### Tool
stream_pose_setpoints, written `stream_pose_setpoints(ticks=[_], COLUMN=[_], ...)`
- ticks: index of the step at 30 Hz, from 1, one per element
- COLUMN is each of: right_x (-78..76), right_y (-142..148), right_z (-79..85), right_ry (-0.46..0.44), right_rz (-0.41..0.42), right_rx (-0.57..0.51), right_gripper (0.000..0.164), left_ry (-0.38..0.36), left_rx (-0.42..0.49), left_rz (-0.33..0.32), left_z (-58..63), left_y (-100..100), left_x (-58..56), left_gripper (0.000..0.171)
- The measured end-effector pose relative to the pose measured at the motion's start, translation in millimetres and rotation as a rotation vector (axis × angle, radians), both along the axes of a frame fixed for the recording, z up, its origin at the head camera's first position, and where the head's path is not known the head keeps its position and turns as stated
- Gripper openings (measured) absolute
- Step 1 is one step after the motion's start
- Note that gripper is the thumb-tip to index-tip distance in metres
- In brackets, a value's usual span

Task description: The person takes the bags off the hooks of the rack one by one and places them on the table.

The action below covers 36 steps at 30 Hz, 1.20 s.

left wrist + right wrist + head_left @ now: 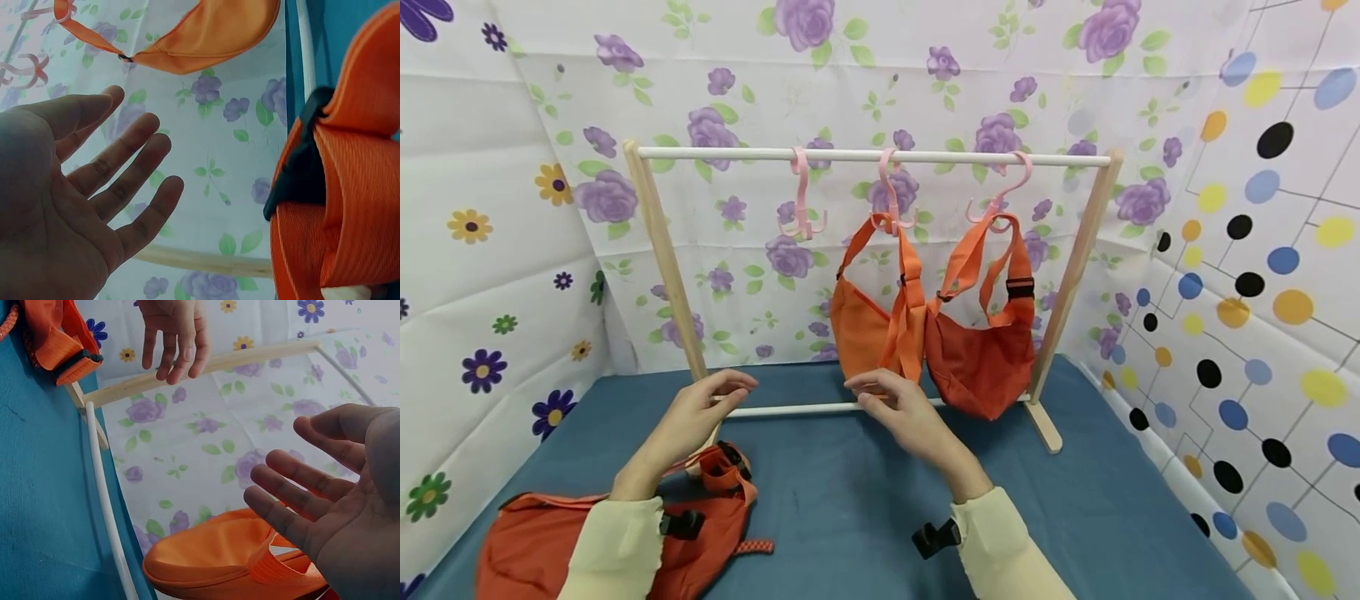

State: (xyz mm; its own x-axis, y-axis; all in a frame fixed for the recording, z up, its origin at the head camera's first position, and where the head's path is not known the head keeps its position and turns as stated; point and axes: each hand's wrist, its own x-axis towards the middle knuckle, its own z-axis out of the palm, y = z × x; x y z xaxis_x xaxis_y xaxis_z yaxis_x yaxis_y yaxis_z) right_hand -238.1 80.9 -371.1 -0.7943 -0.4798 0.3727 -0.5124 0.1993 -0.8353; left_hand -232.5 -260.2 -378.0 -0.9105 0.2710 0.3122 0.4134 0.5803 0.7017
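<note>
My left hand (700, 417) hovers over the table near the rack's left post, fingers relaxed and holding nothing. Below it lies a red-orange bag (542, 542) with a bundled strap and a black buckle (303, 156). My right hand (910, 417) is held in front of the hanging orange bag (861, 325), overlapping its lower edge in the head view; in the right wrist view its fingers (294, 500) are loosely spread with nothing in them. A darker red bag (977, 367) hangs by its strap beside the orange one.
A wooden rack with a white top rail (722, 153) stands on the blue-covered table (850, 517). Three pink hooks hang from the rail; the left hook (802, 196) carries no bag. Floral cloth (737, 83) lies behind, a dotted cloth wall (1262, 250) to the right.
</note>
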Motion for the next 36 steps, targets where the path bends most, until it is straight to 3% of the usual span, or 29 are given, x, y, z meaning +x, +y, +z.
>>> stream_pose_setpoints(ticks=[9, 15, 22, 26, 36], right_x=[-0.8, -2.0, -3.2, -4.2, -11.0], right_y=[9, 13, 18, 20, 26], right_z=[3.1, 7.3, 11.8, 14.5, 24.5], right_ry=[0.058, 0.063, 0.067, 0.073, 0.097], right_rz=[-0.083, -0.089, -0.115, -0.107, -0.097], right_rx=[-0.093, -0.164, -0.179, -0.191, -0.204], right_gripper=[0.023, 0.019, 0.02, 0.02, 0.019], left_ry=[-0.003, -0.015, 0.044, 0.069, -0.015], left_rx=[0.043, 0.045, 0.041, 0.048, 0.088], left_rz=[-0.044, -0.058, -0.108, -0.102, -0.139], left_z=[-2.1, -0.9, -0.7, -3.5, -1.5], left_y=[17, 28, 38, 43, 55], left_x=[-7.7, -13.8, -18.1, -19.3, -22.6], left_gripper=[0.028, 0.028, 0.025, 0.022, 0.025])
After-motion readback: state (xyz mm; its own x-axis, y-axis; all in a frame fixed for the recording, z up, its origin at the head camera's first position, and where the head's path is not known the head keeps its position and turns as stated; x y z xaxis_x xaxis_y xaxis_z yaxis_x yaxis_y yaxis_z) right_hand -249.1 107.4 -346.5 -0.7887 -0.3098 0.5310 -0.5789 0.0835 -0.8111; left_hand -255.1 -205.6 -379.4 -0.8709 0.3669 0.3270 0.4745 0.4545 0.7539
